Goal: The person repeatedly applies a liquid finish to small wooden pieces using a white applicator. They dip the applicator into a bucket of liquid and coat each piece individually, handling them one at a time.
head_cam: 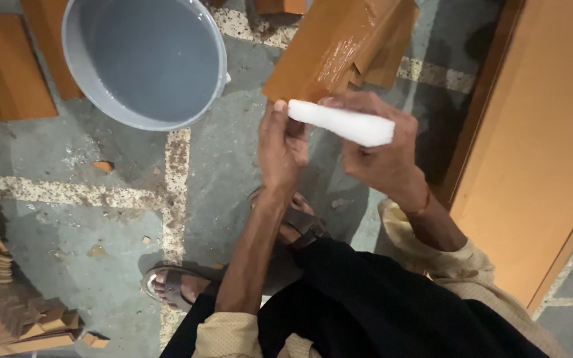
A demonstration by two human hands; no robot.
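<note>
We pinch a white cloth roll (343,123) with both hands: left hand (281,146) at its end, right hand (376,156) wrapped around, just below the glossy wooden boards (329,46). Best keep it tightly rolled, right of the water bucket (144,59).

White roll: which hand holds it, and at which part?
Both hands hold the white roll: the left hand pinches its narrow end, the right hand grips its wider end.

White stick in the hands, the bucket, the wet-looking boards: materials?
White stick: matte, looks like foam or wax; can't tell. Bucket: smooth grey plastic, apparently. Boards: orange-brown wood or laminate, glossy sheen suggests wet coating. Both hands, left and right, grip the stick.
</note>
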